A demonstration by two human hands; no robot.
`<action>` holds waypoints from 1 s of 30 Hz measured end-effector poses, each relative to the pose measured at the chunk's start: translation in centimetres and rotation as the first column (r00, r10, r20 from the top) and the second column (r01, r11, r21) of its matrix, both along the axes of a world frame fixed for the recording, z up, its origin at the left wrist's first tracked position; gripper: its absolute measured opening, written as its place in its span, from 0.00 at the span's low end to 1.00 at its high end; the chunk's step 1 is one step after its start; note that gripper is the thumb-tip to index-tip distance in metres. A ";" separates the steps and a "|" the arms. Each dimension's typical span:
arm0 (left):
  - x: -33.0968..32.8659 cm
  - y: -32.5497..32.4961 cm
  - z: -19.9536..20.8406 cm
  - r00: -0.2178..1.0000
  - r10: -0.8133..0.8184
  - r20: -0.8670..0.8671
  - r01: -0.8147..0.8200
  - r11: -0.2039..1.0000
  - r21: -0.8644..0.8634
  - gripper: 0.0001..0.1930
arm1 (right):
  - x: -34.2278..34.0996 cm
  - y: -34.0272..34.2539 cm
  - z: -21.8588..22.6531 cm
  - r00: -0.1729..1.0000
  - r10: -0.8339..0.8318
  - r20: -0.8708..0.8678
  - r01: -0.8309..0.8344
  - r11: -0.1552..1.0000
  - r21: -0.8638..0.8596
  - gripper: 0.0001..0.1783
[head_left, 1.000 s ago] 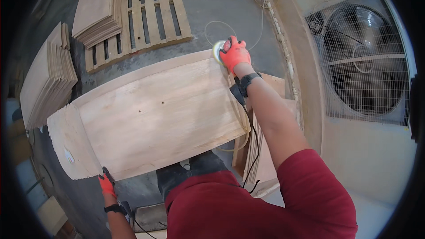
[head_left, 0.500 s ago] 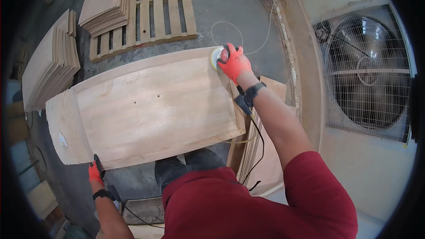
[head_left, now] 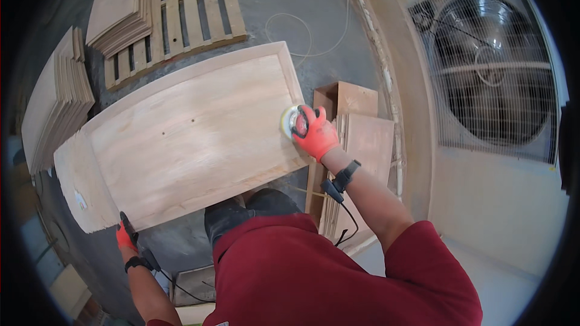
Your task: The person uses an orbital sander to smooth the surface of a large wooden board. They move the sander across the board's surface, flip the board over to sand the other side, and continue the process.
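A pale wooden panel (head_left: 199, 145) with a raised rim and two small dark holes lies in front of me, slightly tilted in view. My right hand (head_left: 315, 134), in a red and black glove, is closed round a round disc sander (head_left: 292, 123). The sander's pad is against the panel near its right end. At the near left edge my left hand (head_left: 126, 233), gloved alike, grips the panel; its fingers are partly hidden beneath. A rough-edged board (head_left: 84, 187) with a small white patch lies at the panel's left end.
Stacked wooden sheets (head_left: 121, 9) lie on a slatted pallet (head_left: 193, 6) at the far left, with another sheet stack (head_left: 57, 102) nearer. Wooden boards (head_left: 368, 145) stand at right. A thin hose (head_left: 311, 42) curls on the floor. A caged fan (head_left: 489, 69) fills the right wall.
My right hand has brought the sander from the panel's far right corner down its right end toward me. My left hand keeps hold of the near edge. The view has shifted a little.
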State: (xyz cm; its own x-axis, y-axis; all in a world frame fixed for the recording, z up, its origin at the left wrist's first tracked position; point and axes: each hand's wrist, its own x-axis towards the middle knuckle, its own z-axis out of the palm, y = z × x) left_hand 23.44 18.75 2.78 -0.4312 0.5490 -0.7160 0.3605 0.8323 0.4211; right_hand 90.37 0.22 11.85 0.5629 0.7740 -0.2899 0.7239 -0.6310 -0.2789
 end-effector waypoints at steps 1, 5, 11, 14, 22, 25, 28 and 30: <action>-0.3 -0.1 0.3 1.000 -0.006 0.004 0.006 1.000 -0.014 0.43 | -0.6 -0.9 0.3 1.000 0.003 -0.020 -0.003 1.000 0.005 0.41; -1.8 -0.2 -0.5 1.000 -0.004 0.028 0.005 0.999 -0.040 0.45 | -2.2 -5.1 0.5 0.998 0.011 -0.056 -0.009 0.999 0.031 0.38; -1.7 -0.3 -1.4 0.999 -0.030 0.037 0.028 0.999 0.044 0.46 | -2.5 -7.6 0.2 0.999 0.032 -0.030 -0.030 0.998 0.048 0.35; -1.6 -0.4 -1.2 0.999 -0.036 -0.004 0.036 0.997 0.062 0.44 | -0.9 -1.7 0.2 0.999 0.030 -0.016 -0.027 0.991 0.128 0.32; -2.7 0.5 -2.1 0.998 -0.066 -0.020 0.065 0.998 -0.019 0.40 | -0.4 2.6 0.9 1.000 0.022 0.003 -0.022 0.997 0.080 0.34; -5.2 0.7 -3.6 0.988 -0.114 0.103 0.118 0.992 -0.036 0.41 | -2.1 -1.3 0.6 0.999 -0.040 -0.008 0.041 0.999 0.032 0.37; -6.1 1.2 -4.5 0.962 -0.114 0.247 0.119 0.993 -0.006 0.42 | -2.6 -5.6 -0.4 0.992 -0.130 0.002 0.130 0.992 0.004 0.41; -4.4 1.4 -3.5 0.964 -0.168 0.206 0.178 0.983 -0.035 0.43 | -2.8 -8.5 -1.0 0.974 -0.215 0.068 0.214 0.977 0.025 0.43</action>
State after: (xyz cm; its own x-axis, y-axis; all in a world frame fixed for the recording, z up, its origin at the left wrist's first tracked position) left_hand 19.04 20.11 -0.70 -0.1769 0.5618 -0.8082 0.4132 0.7876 0.4571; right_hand 87.57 -8.24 10.85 0.7348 0.6374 -0.2318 0.5902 -0.7693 -0.2444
